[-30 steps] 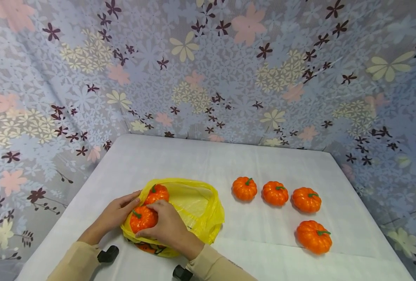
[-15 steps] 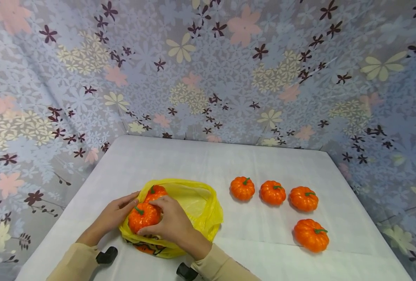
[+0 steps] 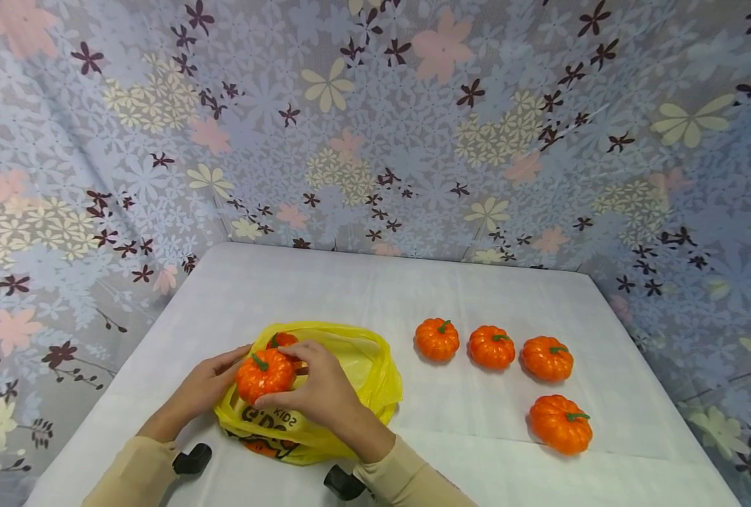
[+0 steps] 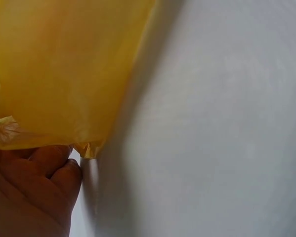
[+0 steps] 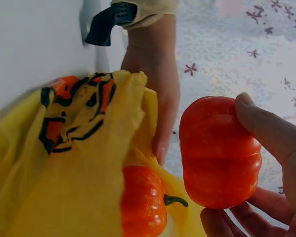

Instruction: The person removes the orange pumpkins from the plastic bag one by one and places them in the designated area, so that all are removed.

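Observation:
A small orange toy pumpkin (image 3: 264, 378) with a green stem is in my right hand (image 3: 325, 394), pinched between thumb and fingers above the mouth of a yellow plastic bag (image 3: 369, 370). In the right wrist view the held pumpkin (image 5: 219, 153) hangs clear of the bag. Another pumpkin (image 5: 143, 202) lies inside the bag, partly hidden by its wall. My left hand (image 3: 199, 386) holds the bag's left rim, its fingers against the outside. In the left wrist view, curled fingers (image 4: 63, 173) meet the bag's edge.
Three pumpkins stand in a row to the bag's right: a left one (image 3: 437, 341), a middle one (image 3: 492, 348) and a right one (image 3: 547, 359). A further pumpkin (image 3: 561, 424) sits nearer the front. All rest on a white-covered table (image 3: 375, 289) before a flowered curtain (image 3: 375, 127).
My right hand has lifted the pumpkin up and slightly right, out of the bag's mouth, uncovering print inside the bag. The left hand keeps its place on the rim.

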Action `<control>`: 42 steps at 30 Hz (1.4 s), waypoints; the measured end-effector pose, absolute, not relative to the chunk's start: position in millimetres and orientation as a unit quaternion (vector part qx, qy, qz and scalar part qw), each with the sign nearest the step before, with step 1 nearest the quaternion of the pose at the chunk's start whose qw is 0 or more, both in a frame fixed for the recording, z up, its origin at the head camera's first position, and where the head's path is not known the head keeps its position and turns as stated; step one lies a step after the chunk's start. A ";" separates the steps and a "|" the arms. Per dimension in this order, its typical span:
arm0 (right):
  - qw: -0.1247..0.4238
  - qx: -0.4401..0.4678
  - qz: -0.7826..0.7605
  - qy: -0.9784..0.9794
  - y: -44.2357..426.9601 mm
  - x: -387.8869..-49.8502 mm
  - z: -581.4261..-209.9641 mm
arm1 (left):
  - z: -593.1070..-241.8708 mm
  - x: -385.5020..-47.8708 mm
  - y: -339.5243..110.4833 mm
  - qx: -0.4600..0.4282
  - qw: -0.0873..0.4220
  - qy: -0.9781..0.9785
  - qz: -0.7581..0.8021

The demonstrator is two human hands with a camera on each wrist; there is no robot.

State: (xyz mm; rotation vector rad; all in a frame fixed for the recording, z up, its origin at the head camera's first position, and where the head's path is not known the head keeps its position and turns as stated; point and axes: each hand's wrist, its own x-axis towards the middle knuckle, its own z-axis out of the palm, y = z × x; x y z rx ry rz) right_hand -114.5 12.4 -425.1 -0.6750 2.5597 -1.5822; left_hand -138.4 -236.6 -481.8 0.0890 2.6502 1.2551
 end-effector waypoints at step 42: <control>-0.058 -0.100 -0.559 0.821 119.5 -125.2 -419.8 | -483.4 -139.1 -233.7 0.020 0.109 0.899 0.425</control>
